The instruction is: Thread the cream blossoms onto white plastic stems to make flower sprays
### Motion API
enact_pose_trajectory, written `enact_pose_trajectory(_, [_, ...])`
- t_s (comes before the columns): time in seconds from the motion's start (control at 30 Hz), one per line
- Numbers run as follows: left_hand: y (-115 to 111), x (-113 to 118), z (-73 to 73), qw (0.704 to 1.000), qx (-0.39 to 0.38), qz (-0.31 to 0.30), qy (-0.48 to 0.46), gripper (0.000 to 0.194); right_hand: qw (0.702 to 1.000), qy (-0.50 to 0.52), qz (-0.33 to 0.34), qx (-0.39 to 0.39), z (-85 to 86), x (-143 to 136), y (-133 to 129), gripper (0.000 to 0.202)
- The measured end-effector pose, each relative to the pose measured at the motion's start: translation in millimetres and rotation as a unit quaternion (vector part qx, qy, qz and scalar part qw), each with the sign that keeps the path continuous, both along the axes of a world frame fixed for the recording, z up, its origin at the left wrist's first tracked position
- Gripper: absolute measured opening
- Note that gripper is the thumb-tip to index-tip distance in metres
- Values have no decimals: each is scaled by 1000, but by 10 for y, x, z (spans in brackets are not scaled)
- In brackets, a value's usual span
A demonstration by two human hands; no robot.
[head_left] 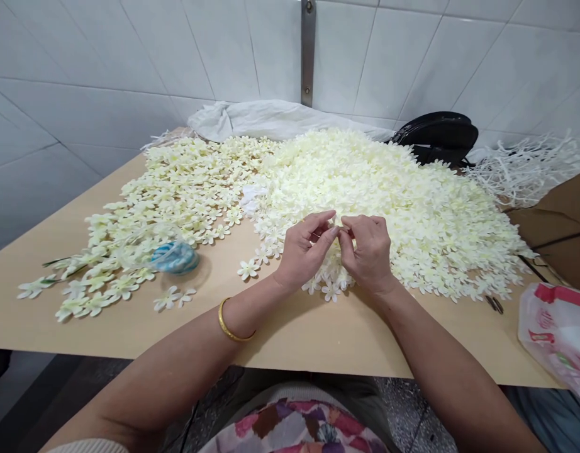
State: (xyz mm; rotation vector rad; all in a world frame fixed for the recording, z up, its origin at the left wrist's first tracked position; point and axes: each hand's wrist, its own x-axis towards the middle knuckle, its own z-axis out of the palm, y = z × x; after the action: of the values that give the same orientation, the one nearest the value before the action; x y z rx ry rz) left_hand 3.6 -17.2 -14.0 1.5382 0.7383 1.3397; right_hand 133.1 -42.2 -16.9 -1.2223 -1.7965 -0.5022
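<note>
My left hand (305,250) and my right hand (367,250) meet at the fingertips above the near edge of a large pile of cream-white artificial flowers (384,182). Thumb and fingers are pinched on both hands. Whatever sits between them is too small to make out, though a thin line seems to show near the left fingertips. To the left, more flat flower heads (177,182) lie spread in a looser heap. A ball of blue and white yarn (175,258) rests at that heap's near side.
A white plastic sheet (271,118) lies along the tiled wall behind the flowers. At the back right are a black bag (438,135) and tangled white stems (530,167). Small dark scissors or snips (494,304) and a red-and-white plastic bag (557,330) lie at the right.
</note>
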Motion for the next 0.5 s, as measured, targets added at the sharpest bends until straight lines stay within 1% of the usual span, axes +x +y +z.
enact_pose_trajectory(0.13, [-23, -3, 11, 995, 79, 20, 53, 25, 999, -39, -29, 15, -5, -6, -5, 17])
enact_pose_trajectory(0.3, [-8, -28, 8, 981, 137, 61, 122, 33, 998, -26, -45, -21, 11, 33, -9, 23])
enact_pose_trajectory(0.37, [17, -56, 36, 965, 194, 102, 144, 40, 998, -30, -52, -27, 9, 56, 6, 22])
enact_pose_trajectory(0.43, [7, -76, 69, 938, 282, 134, 149, 48, 997, -39, -59, -33, -4, 72, 30, 21])
enact_pose_trajectory(0.5, [-86, -59, 79, 906, 380, 123, 137, 54, 995, -48, -73, -45, -25, 72, 57, 21])
